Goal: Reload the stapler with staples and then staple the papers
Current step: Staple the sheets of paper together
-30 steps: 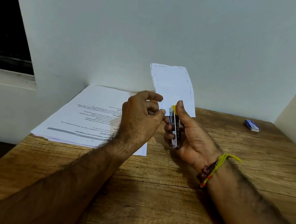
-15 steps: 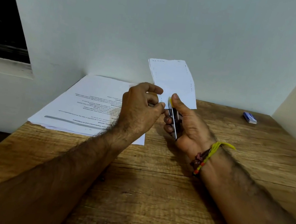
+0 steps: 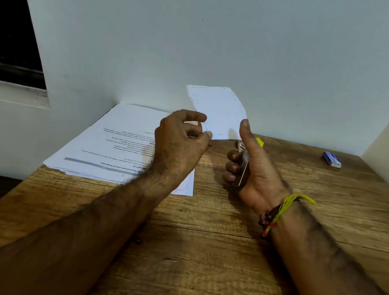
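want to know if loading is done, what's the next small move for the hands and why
Probably bring the left hand back to the stapler that the right hand grips upright. The left fingertips are pinched together just apart from it; whether they hold staples is too small to tell. The stack of papers lies unstapled on the wooden table, so stapling likely comes later.

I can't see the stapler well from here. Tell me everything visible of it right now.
The stapler is small, with a shiny metal body, dark parts and a yellow end at the top. It stands roughly upright above the wooden table, gripped in the right hand, thumb along its side. The fingers hide most of it; the left hand is apart.
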